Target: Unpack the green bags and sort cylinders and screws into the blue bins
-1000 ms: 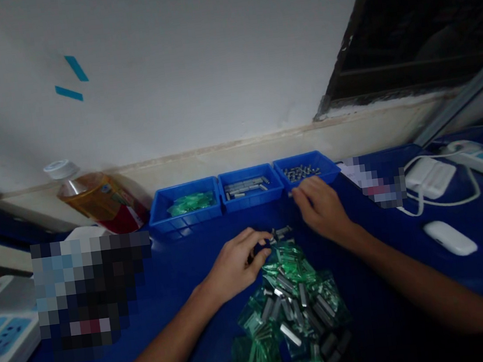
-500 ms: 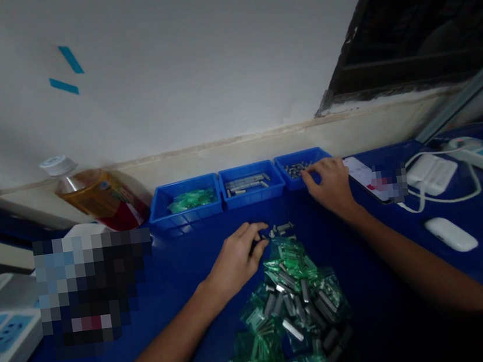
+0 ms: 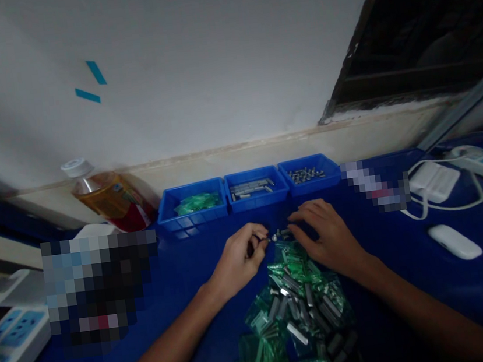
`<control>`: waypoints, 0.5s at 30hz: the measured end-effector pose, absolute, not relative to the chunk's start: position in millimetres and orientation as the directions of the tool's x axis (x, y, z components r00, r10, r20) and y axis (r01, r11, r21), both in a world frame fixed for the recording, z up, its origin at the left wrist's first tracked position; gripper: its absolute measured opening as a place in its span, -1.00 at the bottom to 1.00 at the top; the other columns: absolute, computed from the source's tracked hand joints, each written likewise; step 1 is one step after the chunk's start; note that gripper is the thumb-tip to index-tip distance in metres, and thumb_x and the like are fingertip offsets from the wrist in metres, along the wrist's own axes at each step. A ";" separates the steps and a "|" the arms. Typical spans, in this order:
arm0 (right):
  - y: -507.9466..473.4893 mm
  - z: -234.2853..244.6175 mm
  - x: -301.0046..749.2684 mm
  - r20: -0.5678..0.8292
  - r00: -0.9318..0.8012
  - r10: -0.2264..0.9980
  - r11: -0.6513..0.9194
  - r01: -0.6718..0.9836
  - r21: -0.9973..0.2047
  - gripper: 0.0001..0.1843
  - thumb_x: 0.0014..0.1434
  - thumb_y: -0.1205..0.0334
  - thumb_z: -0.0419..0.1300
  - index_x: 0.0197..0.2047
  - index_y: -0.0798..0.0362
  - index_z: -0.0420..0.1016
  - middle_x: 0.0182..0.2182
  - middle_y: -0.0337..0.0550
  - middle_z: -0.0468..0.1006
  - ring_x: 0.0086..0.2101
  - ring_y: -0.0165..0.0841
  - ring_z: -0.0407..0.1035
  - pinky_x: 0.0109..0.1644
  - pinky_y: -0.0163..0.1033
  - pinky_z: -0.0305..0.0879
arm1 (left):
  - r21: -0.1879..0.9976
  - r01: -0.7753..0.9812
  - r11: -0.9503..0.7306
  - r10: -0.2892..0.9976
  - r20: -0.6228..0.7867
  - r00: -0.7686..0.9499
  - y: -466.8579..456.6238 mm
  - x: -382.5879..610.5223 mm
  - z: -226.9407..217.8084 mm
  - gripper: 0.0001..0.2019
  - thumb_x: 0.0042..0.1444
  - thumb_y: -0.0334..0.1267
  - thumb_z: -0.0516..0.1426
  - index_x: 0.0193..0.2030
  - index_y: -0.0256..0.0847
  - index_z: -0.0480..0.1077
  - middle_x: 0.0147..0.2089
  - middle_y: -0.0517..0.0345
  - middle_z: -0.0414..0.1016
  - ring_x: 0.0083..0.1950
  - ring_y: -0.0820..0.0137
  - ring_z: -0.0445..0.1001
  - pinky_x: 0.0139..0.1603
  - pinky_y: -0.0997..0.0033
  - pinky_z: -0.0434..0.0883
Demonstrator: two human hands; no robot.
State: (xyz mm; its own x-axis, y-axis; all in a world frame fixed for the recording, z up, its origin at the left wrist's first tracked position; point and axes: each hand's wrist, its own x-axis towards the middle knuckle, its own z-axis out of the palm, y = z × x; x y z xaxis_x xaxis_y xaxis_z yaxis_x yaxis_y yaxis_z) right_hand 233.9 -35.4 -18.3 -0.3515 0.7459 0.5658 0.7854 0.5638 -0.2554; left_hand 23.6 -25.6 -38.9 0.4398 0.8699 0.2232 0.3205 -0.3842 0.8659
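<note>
My left hand [image 3: 242, 255] is beside a few small metal screws [image 3: 282, 233] on the blue table. Its thumb and fingers are pinched together, and what sits at their tips is too small to make out. Over the right side of the screws, my right hand [image 3: 328, 234] is curved palm down, thumb and fingers apart. Below both hands lies a heap of green plastic bags [image 3: 293, 262] with metal parts inside. Grey metal bars [image 3: 298, 334] are strewn over the bags.
Three blue bins line the wall: one with green bags [image 3: 200, 202], one with metal rods [image 3: 251, 189], one with small screws [image 3: 306, 174]. A drink bottle [image 3: 112, 200] stands left. A white case [image 3: 455, 241], a charger [image 3: 434, 181] and power strips [image 3: 12, 341] are around.
My right hand has moved from the screw bin down toward the loose screws near my left hand. The left fingers have drawn closer together. The view has shifted slightly.
</note>
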 end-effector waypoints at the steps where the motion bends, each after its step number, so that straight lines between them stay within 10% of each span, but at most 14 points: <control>1: -38.7 -17.9 229.3 0.542 -0.393 0.743 0.593 0.762 -0.260 -0.88 0.20 0.28 0.12 -0.18 0.07 0.41 -0.30 -0.08 0.49 -0.20 -0.23 0.31 -0.16 -0.11 0.19 | 0.906 0.257 -0.337 0.884 0.211 0.417 -26.3 24.2 -37.1 -0.90 0.19 -0.32 0.05 -0.16 -0.24 0.26 -0.34 0.21 0.31 -0.41 0.52 0.28 -0.39 0.53 0.25; 7: -50.8 -19.5 209.0 0.504 -0.503 0.702 0.683 0.674 -0.280 -0.87 0.23 0.33 0.07 -0.17 0.08 0.40 -0.30 -0.08 0.49 -0.26 -0.27 0.32 -0.21 -0.15 0.18 | 0.990 -0.075 -0.122 0.880 0.143 0.454 -32.4 31.4 -37.3 -0.77 0.18 -0.20 0.11 -0.11 -0.25 0.21 -0.30 0.18 0.30 -0.33 0.51 0.30 -0.27 0.49 0.29; 15: -46.1 -22.1 214.0 0.512 -0.476 0.715 0.668 0.681 -0.299 -0.88 0.26 0.29 0.04 -0.27 0.08 0.38 -0.38 -0.13 0.48 -0.31 -0.30 0.30 -0.24 -0.17 0.15 | 0.996 -0.074 -0.050 0.893 0.078 0.442 -34.7 33.3 -36.1 -0.73 0.19 -0.12 0.09 -0.09 -0.24 0.18 -0.39 0.23 0.32 -0.37 0.49 0.35 -0.30 0.47 0.30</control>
